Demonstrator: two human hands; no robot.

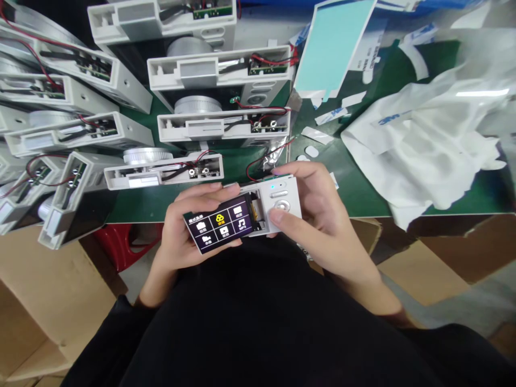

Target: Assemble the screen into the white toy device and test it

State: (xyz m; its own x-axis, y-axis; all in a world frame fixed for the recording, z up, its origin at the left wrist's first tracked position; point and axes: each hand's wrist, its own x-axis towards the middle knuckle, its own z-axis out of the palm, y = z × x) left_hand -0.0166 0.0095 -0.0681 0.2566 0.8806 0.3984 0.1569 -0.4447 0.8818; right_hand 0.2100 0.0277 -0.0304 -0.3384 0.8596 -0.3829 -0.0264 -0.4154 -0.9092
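Observation:
Between both hands is a white digital camera (264,189), tilted up toward me. Its lit screen (220,221) shows a menu of icons, with a yellow one highlighted, and sits out of line with the body, baring dark inner parts. My left hand (181,228) is wrapped round the screen end. My right hand (322,215) grips the other end, its thumb on the round button pad (281,206). A small blue light glows above the buttons. A thin red and black wire (252,169) rises from the camera's top edge.
Several partly assembled white cameras (193,174) with exposed wires stand in rows on the green table (322,201), at the left and back. A crumpled white sheet (423,140) lies right. A light-green film sheet (334,45) and torn strips lie behind. Cardboard boxes (52,295) stand below.

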